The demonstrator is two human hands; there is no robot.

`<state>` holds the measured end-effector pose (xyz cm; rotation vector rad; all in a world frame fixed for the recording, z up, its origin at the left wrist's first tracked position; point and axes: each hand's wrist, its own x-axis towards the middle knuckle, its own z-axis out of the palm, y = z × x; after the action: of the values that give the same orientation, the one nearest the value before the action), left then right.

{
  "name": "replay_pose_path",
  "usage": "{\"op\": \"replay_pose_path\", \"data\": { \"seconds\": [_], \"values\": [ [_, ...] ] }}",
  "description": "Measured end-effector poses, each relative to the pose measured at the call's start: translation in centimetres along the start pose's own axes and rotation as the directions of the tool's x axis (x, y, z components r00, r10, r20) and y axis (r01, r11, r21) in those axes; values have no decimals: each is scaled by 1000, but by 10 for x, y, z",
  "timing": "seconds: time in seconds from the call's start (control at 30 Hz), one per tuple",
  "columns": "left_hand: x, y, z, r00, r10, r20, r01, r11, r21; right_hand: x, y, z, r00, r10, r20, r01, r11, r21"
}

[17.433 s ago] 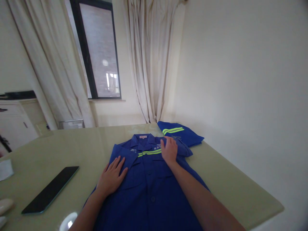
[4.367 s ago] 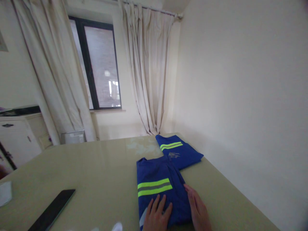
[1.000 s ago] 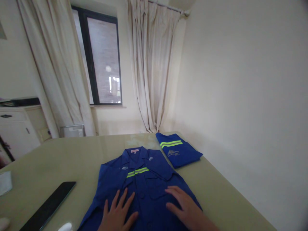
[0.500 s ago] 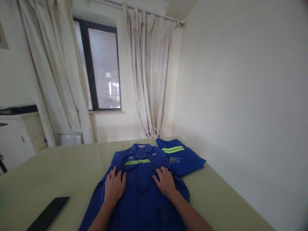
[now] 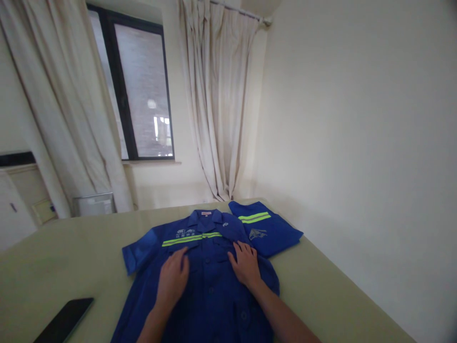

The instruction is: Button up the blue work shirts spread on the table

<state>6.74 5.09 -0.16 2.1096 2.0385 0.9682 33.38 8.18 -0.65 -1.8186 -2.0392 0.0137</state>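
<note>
A blue short-sleeved work shirt (image 5: 205, 276) lies front up, with its collar at the far end and a yellow-green reflective stripe across the chest. Its left-side sleeve (image 5: 141, 250) is spread out over the table. My left hand (image 5: 173, 276) is over the chest below the stripe, thumb apart from the fingers, slightly blurred; I see nothing held in it. On the other side of the button front, my right hand (image 5: 245, 262) rests on the cloth with fingers spread. The sleeve on that side is not seen spread out.
A folded blue garment (image 5: 271, 238) with a reflective stripe lies beyond the shirt at the right. A dark phone-like slab (image 5: 66, 319) lies at the near left on the pale green table (image 5: 89, 257). The wall (image 5: 357, 143) runs close along the right.
The left-side sleeve has come out flat to the left, showing more of the stripe and the chest lettering. My left hand's fingers have drawn closer together. The view has shifted slightly.
</note>
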Motion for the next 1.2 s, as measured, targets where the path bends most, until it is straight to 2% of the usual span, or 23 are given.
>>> {"op": "replay_pose_path", "data": {
  "seconds": [0.03, 0.1, 0.2, 0.3, 0.33, 0.37, 0.4, 0.47, 0.5, 0.53, 0.6, 0.67, 0.7, 0.73, 0.77, 0.83, 0.93, 1.07, 1.2],
  "values": [
    [-8, 15, 9, 993, 14, 117, -22, 997, 69, 0, -1, 0, 1000, -6, -2, 6, 1000, 1],
    [-23, 38, 25, 973, 15, 229, -60, 979, 193, -1, -2, 0, 1000, -15, 1, 15, 1000, -6],
    [-34, 55, 34, 962, -6, 273, -67, 964, 257, 4, 0, -6, 997, -77, 21, 77, 997, -8],
    [-32, 56, 30, 961, -14, 277, -58, 966, 251, 22, 11, -23, 981, -192, 30, 192, 981, 20],
    [-31, 56, 28, 961, -16, 277, -55, 967, 250, 31, 18, -31, 985, -170, 6, 170, 985, 33],
    [-29, 56, 27, 960, -19, 279, -53, 967, 249, 40, 26, -40, 995, -95, -34, 96, 994, 47],
    [-28, 55, 26, 960, -23, 280, -50, 967, 249, 49, 35, -49, 996, 35, -84, -30, 997, 68],
    [-25, 55, 27, 959, -31, 280, -43, 967, 251, 60, 51, -65, 931, 328, -157, -313, 943, 113],
    [-22, 53, 28, 960, -35, 279, -38, 967, 252, 60, 57, -70, 887, 427, -175, -410, 903, 127],
    [-19, 52, 29, 960, -41, 278, -32, 967, 254, 56, 61, -74, 872, 456, -178, -439, 889, 129],
    [-10, 45, 32, 960, -54, 273, -19, 966, 258, 35, 60, -74, 929, 335, -156, -314, 939, 142],
    [2, 37, 35, 962, -63, 265, -8, 966, 259, 0, 49, -66, 995, 35, -88, -18, 981, 191],
    [9, 32, 36, 964, -63, 259, -6, 967, 256, -20, 41, -59, 993, -111, -31, 115, 968, 223],
    [15, 28, 37, 965, -62, 253, -4, 968, 253, -38, 33, -52, 980, -195, 36, 181, 953, 243],
    [21, 24, 38, 967, -60, 247, -4, 969, 248, -54, 25, -46, 968, -228, 101, 196, 947, 255],
    [28, 19, 39, 970, -54, 237, -4, 971, 239, -75, 12, -38, 965, -189, 180, 141, 958, 250],
    [31, 15, 39, 975, -48, 218, -4, 973, 230, -78, 8, -45, 975, -141, 170, 92, 958, 271],
    [29, 13, 37, 986, -37, 161, 2, 976, 216, -69, 34, -79, 973, -197, 118, 140, 915, 380],
    [28, 17, 28, 995, 13, 96, -30, 983, 179, -91, 64, -106, 983, -128, 133, 56, 894, 444]
  ]
}}
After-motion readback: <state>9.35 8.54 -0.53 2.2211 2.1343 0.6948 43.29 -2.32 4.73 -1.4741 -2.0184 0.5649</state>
